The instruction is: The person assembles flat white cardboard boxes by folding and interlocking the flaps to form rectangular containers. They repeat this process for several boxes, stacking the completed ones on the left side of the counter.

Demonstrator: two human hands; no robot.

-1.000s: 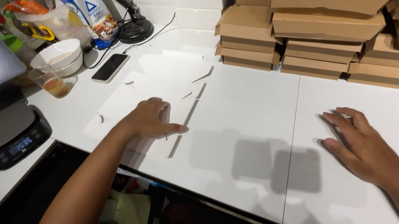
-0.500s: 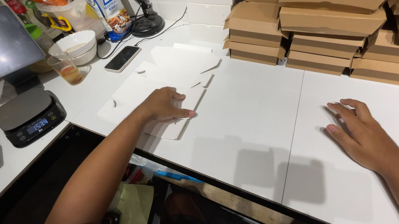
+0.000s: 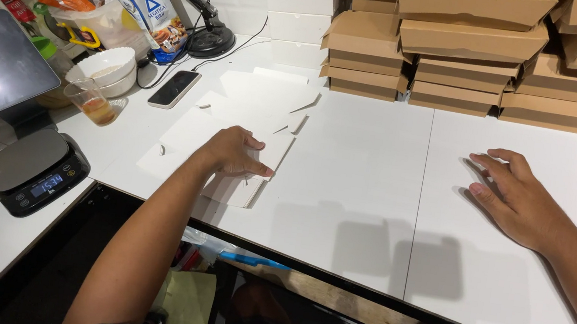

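Left hand (image 3: 234, 153) at left centre of the frame, palm down on a folded white card blank (image 3: 237, 189). Fingers close together and slightly curled, tips pressing on the blank's right edge, gripping nothing. Right hand (image 3: 517, 199) at right centre, well apart from the left, flat on the bare white table (image 3: 358, 193). Fingers spread moderately and holding nothing.

Step in hand, by the look of it: flattening or steadying the blank against the tabletop. Blank at the near edge of a loose spread of flat white card sheets (image 3: 252, 101), which runs up toward the upper middle of the frame. For any lift of the blank: a fingertip under its thin edge, since it lies flush on the surface, and probably the free right hand brought across.

Containers:
- Along the top right, stacks of closed brown cardboard boxes (image 3: 467, 44), lids shut, contents hidden.
- Beside them at top centre, a stack of closed white boxes (image 3: 298, 7), likewise hidden.
- At upper left, a white bowl (image 3: 108, 68), contents too hard to tell.
- Just below it, a clear glass cup (image 3: 92, 100) with a little amber liquid or residue at the bottom.
- Further up, a blue and white bag (image 3: 150, 3), standing upright.

Also at left: a dark phone (image 3: 174, 88) lying flat and a black kitchen scale (image 3: 35, 169) with nothing on its plate.
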